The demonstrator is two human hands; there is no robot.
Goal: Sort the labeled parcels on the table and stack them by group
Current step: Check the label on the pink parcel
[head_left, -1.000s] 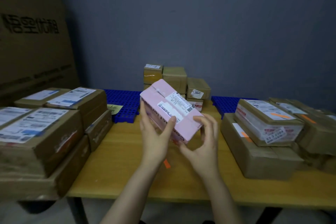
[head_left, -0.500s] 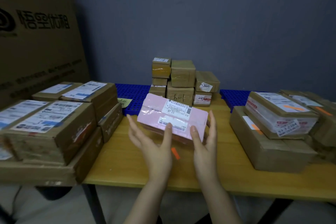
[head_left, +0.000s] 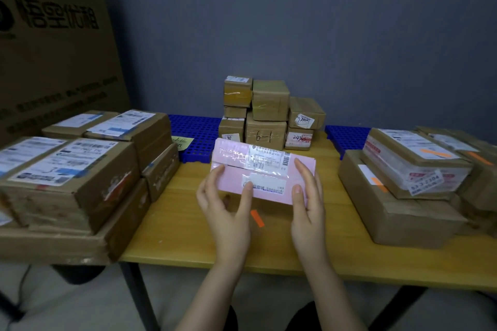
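Above the middle of the wooden table (head_left: 185,226) I hold a pink parcel (head_left: 265,169) with white shipping labels, its labelled face tilted toward me. My left hand (head_left: 227,207) grips its left end, thumb on the front near the lower label. My right hand (head_left: 306,201) grips the right end, thumb on the front and fingers along the edge. Brown labelled parcels stand in groups: a left stack (head_left: 70,172), a back-centre stack of small boxes (head_left: 269,115), and a right stack (head_left: 403,185) with orange marks.
A large printed cardboard box (head_left: 53,43) rises at the far left. Blue perforated mats (head_left: 195,131) lie along the back edge, with a yellow note (head_left: 183,141) beside the left one. An orange tape strip (head_left: 257,218) is stuck to the table under the parcel.
The pink parcel came down from a steep tilt to sit lower and more level between my hands, its long side now across my view. Both hands shifted to its two ends.
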